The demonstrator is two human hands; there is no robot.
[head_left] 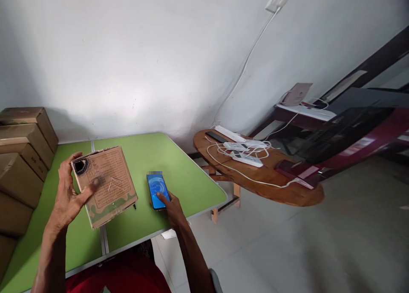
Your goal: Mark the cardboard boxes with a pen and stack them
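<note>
My left hand (70, 195) grips a small cardboard box (110, 184) by its left side, the thumb pressed on its printed face. The box is tilted above the green table (150, 150). A dark round hole shows in its upper left corner, and clear tape crosses the print. In my right hand (172, 205) is a smartphone (156, 188) with a lit blue screen, held over the table just right of the box. The right thumb rests on the lower part of the screen. A small dark object (134, 206) pokes out below the box's lower right corner; its kind is unclear.
Several cardboard boxes (19, 169) stand along the table's left edge against the wall. To the right, a wooden oval table (271, 191) bears white power strips (246, 159), tangled cables and a dark red-and-black monitor (345, 135). A cable runs up to a wall socket (277, 1).
</note>
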